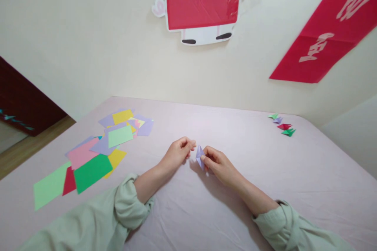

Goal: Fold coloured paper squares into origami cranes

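A small folded lilac paper piece (200,156) stands on edge near the middle of the pale pink table (235,137). My right hand (219,164) pinches it from the right with closed fingers. My left hand (178,153) rests just to its left, fingers curled in a loose pinch, fingertips a short gap from the paper and holding nothing I can see. Both forearms lie on the table in rolled-up pale green sleeves.
A loose spread of coloured paper sheets (97,149) lies at the left: green, pink, lilac, yellow, red. Several small folded paper pieces (283,124) sit at the far right. A wall with red posters (203,0) stands behind the table.
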A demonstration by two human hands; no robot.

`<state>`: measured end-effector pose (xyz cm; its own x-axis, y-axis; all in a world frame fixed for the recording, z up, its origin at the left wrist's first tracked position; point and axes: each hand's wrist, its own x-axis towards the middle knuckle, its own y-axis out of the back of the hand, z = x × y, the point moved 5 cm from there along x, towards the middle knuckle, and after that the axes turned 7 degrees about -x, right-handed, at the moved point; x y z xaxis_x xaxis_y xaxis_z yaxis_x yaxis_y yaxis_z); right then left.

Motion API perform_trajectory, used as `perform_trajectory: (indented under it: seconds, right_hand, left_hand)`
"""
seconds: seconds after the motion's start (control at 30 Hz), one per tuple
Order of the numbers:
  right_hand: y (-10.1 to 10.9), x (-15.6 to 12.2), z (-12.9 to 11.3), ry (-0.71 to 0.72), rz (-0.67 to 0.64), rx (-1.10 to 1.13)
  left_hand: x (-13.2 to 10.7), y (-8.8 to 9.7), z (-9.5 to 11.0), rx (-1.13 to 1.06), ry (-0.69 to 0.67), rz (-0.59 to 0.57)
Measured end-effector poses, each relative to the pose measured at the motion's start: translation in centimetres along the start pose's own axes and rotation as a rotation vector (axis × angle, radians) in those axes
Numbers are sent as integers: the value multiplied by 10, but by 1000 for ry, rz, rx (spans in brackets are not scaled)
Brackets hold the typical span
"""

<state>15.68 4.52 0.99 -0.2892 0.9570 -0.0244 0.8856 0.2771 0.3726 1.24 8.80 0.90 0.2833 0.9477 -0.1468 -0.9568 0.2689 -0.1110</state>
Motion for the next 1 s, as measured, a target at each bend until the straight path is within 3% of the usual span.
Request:
perform_trajectory:
  seconds: [0.07, 0.13, 0.43, 0.7, 1.0]
  right_hand:
    - [1, 1, 1, 4, 10, -3]
    - [1, 1, 2, 4, 25, -5]
    - [1, 0, 3, -12, 37, -43]
    - [2, -2, -2, -20, 30, -85]
    - [-4, -2, -3, 2, -36, -164]
  left_hand:
    - [-4, -11, -1, 74, -62, -134]
    - [-7, -16, -1, 111, -114, -182]
    - [-6, -14, 1, 106, -137, -104]
    - [-7, -17, -6, 47, -44, -188]
    - [-7, -14, -5, -25, -52, -90]
